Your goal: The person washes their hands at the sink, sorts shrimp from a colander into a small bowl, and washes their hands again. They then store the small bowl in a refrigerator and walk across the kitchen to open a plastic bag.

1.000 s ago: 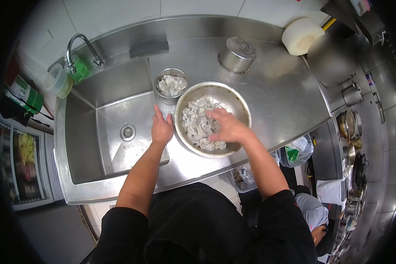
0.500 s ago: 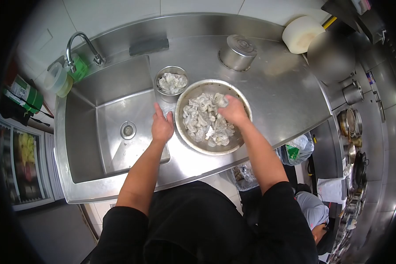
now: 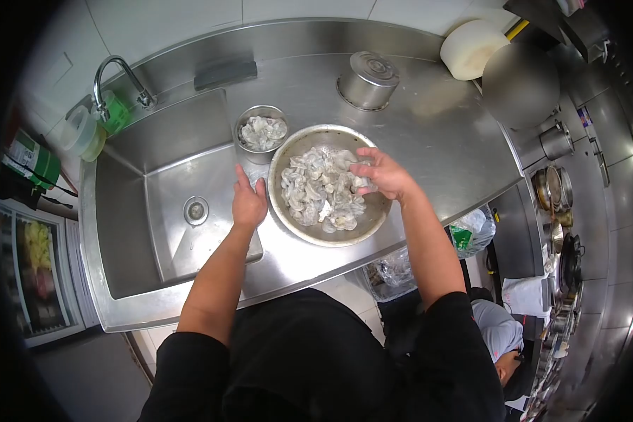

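A wide metal bowl point(image 3: 381, 224) on the steel counter holds a heap of pale, greyish, wet-looking pieces point(image 3: 320, 190). Over the bowl's right side is my right hand point(image 3: 383, 174), fingers spread and touching the heap's edge. My left hand point(image 3: 249, 202) is beside the bowl's left rim, thumb and fingers apart, with nothing in it. Just behind, a smaller metal pot point(image 3: 261, 153) contains more of the same pale pieces point(image 3: 262, 132).
A sink point(image 3: 183, 165) with a faucet point(image 3: 123, 70) lies left. A lidded metal pot point(image 3: 369, 81) stands at the counter's back, a white round block point(image 3: 471, 50) at back right. Below the front edge is a bin with plastic point(image 3: 394, 274); another person point(image 3: 498, 334) is at lower right.
My right hand has moved from the heap's middle to its right side, and the pieces have shifted within the bowl. The whole view has moved slightly. My left hand stays beside the bowl.
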`<state>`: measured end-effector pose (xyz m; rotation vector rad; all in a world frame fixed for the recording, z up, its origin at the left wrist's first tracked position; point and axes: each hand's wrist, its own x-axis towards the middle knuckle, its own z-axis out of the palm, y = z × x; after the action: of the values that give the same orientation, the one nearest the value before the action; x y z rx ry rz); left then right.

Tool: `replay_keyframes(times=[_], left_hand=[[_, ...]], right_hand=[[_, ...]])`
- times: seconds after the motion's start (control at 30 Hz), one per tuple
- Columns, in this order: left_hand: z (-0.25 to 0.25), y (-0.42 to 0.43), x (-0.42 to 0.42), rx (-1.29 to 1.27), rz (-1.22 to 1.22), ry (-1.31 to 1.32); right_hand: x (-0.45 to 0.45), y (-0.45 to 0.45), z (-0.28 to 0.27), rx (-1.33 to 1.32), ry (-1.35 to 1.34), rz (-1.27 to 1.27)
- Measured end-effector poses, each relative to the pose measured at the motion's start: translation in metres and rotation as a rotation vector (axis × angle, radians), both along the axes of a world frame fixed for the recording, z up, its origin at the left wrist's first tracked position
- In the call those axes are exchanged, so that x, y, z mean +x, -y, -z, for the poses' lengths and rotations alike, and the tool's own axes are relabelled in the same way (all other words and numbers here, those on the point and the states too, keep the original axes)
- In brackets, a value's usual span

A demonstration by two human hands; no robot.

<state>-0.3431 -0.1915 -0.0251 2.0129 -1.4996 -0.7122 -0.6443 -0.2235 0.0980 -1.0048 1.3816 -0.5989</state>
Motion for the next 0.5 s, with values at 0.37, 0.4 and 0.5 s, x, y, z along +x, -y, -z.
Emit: replay_keyframes(times=[0.37, 0.4, 0.5], left_hand=[[-0.004, -0.001, -0.001, -0.006, -0.008, -0.002], [-0.003, -0.002, -0.001, -0.002, -0.011, -0.001], [0.001, -0.001, 0.001, 0.009, -0.010, 0.013]], right_hand=[[0.059, -0.048, 0.024, -0.608, -0.893, -0.793], [0.060, -0.046, 0.028, -0.622, -0.920, -0.765], [0.055, -0.035, 0.044, -0.700, -0.858, -0.675]])
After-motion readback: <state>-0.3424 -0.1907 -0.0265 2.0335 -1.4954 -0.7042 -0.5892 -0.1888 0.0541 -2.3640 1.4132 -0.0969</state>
